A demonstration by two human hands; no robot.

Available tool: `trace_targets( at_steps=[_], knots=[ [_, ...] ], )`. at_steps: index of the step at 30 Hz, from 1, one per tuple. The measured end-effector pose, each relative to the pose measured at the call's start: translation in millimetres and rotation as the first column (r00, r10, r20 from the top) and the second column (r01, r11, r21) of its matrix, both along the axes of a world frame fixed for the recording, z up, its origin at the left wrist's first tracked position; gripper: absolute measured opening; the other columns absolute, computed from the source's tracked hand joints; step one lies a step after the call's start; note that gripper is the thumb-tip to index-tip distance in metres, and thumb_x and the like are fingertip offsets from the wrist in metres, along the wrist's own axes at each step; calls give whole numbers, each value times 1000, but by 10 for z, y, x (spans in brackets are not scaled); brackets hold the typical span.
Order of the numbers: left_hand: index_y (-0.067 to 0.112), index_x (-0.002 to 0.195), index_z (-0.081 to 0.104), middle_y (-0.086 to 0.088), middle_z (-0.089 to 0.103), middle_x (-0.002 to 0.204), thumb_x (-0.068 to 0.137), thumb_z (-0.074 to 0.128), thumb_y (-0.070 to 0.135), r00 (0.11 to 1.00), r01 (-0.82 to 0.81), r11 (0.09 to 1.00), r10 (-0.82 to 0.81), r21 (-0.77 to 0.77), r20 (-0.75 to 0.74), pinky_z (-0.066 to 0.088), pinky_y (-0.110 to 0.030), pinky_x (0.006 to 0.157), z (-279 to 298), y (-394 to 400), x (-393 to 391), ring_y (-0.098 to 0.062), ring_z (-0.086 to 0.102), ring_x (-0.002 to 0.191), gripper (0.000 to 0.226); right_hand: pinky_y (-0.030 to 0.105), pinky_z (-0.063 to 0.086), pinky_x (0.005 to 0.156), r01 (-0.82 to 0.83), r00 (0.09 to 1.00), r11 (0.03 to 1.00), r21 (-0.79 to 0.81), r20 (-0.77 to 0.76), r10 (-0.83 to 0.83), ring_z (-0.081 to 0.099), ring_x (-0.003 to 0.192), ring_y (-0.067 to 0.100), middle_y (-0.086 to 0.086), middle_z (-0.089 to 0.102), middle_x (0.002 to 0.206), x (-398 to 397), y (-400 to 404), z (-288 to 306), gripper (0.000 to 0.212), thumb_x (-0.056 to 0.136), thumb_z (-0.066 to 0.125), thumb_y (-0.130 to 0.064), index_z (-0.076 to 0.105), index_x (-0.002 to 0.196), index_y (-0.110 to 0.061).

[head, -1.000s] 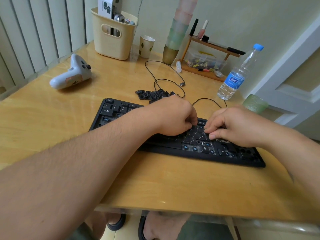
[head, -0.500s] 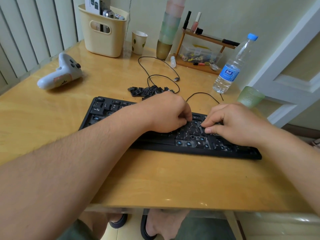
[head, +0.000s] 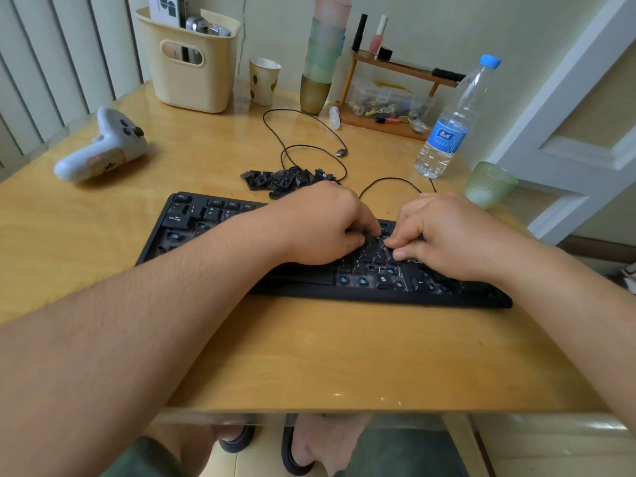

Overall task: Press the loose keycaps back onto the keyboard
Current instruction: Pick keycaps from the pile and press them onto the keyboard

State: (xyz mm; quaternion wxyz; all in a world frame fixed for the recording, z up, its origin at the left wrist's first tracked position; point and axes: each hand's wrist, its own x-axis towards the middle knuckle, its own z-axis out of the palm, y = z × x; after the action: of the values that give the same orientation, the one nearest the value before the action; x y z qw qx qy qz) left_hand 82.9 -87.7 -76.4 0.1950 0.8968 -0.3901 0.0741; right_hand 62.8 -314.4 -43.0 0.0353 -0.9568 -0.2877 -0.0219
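Note:
A black keyboard (head: 192, 218) lies across the wooden table, and several of its switches are bare with blue stems showing. Just behind it sits a pile of loose black keycaps (head: 275, 179). My left hand (head: 320, 225) and my right hand (head: 447, 235) are both over the keyboard's middle-right rows. Their curled fingertips meet on one keycap (head: 382, 237) there, and the hands hide most of it. My left forearm covers the keyboard's middle.
A white game controller (head: 103, 149) lies at the left. A cream basket (head: 192, 80), a paper cup (head: 263, 80), stacked cups (head: 320, 63) and a small wooden shelf (head: 389, 94) stand at the back. A water bottle (head: 451, 125) and a green glass (head: 488, 187) stand at the right, with a black cable (head: 303, 132) behind the keycaps.
The hands stay on the same spot of the keyboard; the fingertips have drawn slightly closer together. The camera view shifted a little.

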Motion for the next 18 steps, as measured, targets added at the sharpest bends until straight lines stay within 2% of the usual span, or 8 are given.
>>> trace_targets(
  at_steps=[5, 7, 9, 13, 16, 18],
  knots=[
    [34, 128, 73, 6, 73, 116, 99, 60, 23, 999, 35, 999, -35, -7, 16, 33, -25, 109, -25, -38, -22, -17, 60, 115, 33, 33, 45, 97, -2, 1000, 991, -136, -30, -2, 55, 103, 13, -18, 63, 89, 7, 83, 52, 17, 87, 81, -32, 83, 104, -29],
    [35, 127, 74, 3, 72, 115, 99, 61, 23, 999, 43, 999, -43, -11, 19, 38, -32, 111, -37, -40, -22, -19, 59, 114, 33, 33, 48, 92, 8, 999, 982, -189, -50, -18, 55, 104, 14, -15, 62, 93, 1, 126, 24, 20, 89, 79, -34, 81, 108, -30],
    [35, 127, 74, 2, 72, 115, 99, 60, 23, 999, 45, 999, -44, -4, 17, 41, -36, 108, -40, -42, -23, -19, 59, 114, 33, 33, 50, 89, 37, 997, 983, -178, -53, -47, 55, 102, 14, -12, 63, 94, 0, 135, -4, 21, 89, 79, -34, 81, 109, -29],
    [37, 126, 74, 5, 70, 116, 99, 60, 26, 1000, 20, 1000, -20, -8, 14, 41, -37, 110, -44, -19, 4, -17, 58, 116, 32, 29, 48, 90, 90, 993, 993, -73, -67, -95, 60, 97, 8, -17, 68, 92, -23, 76, 6, 16, 86, 82, -31, 82, 102, -32],
    [39, 124, 74, 6, 70, 114, 98, 60, 26, 1000, 5, 1000, -5, -25, 17, 42, -38, 109, -39, 1, 28, -18, 57, 116, 32, 25, 49, 84, 220, 975, 962, 161, -79, -209, 64, 91, 2, -21, 72, 91, -35, 0, 61, 12, 85, 84, -28, 80, 84, -39],
    [39, 124, 74, 6, 70, 113, 98, 61, 25, 1000, 7, 999, -6, -43, 17, 40, -35, 111, -31, 10, 32, -16, 57, 115, 32, 26, 51, 76, 300, 954, 903, 308, -93, -285, 66, 85, 7, -15, 74, 85, -30, -18, 59, 14, 79, 89, -31, 79, 71, -37]
  ],
)
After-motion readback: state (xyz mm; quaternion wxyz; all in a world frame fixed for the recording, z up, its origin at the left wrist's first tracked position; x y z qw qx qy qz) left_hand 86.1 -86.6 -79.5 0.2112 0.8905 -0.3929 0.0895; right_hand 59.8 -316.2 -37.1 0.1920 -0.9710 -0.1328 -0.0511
